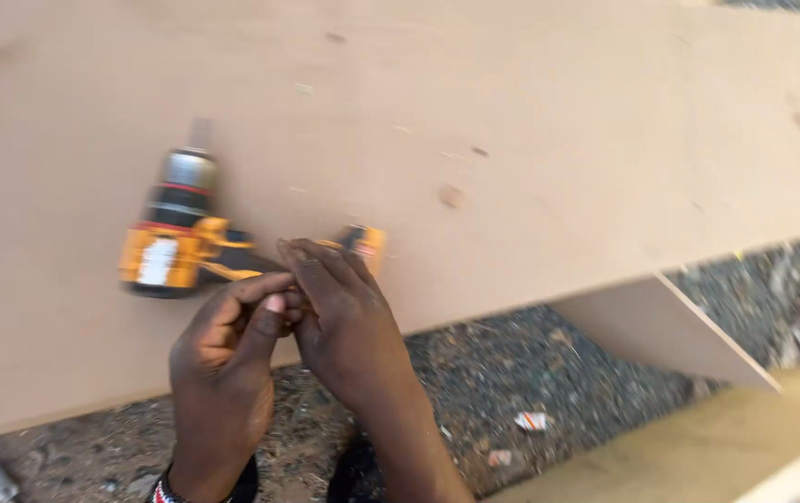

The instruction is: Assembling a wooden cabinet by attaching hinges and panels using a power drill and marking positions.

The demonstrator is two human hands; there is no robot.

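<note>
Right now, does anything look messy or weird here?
A little. The drill lies on its side on the board, just beyond both hands. The board has small marks and chips, and litter lies on the ground.

The yellow-and-black cordless drill [181,233] lying on the wide pale brown board [530,121] blocks the way just ahead of both hands, while the board's surface to its right and far side lies open.
</note>
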